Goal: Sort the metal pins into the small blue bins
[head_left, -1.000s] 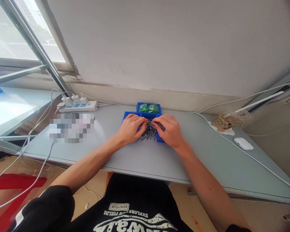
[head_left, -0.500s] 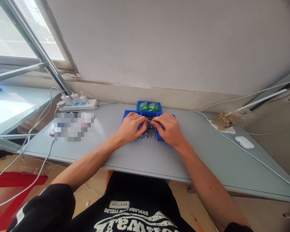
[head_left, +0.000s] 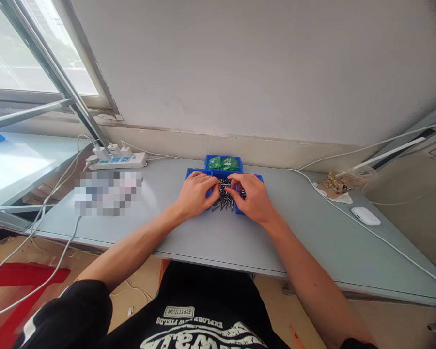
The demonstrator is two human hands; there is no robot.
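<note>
Over the pile, my left hand (head_left: pixel 196 195) pinches one end of a thin silvery rod (head_left: pixel 224 184) between thumb and forefinger. Close by on the other side is my right hand (head_left: pixel 253 198), thumb and forefinger parted around the rod's free end; whether they touch it is too small to tell. Below both hands lie many small dark and silvery metal pins or screws (head_left: pixel 224 201), spilling onto the table. Blue plastic bins (head_left: pixel 200 171) stand around the pile, partly covered by my hands. A smaller blue bin (head_left: pixel 223 158) behind holds green pieces (head_left: pixel 230 163).
A white power strip (head_left: pixel 131 160) with chargers sits at the back left of the grey table (head_left: pixel 319 242), near a blurred patch. To the right are a plastic cup (head_left: pixel 337 184) with a straw, a white earphone case (head_left: pixel 365 216) and a long white cable (head_left: pixel 334 201).
My right thumb and forefinger have parted from their pinch at the rod. My left hand keeps its pinch, and the view has shifted slightly.
</note>
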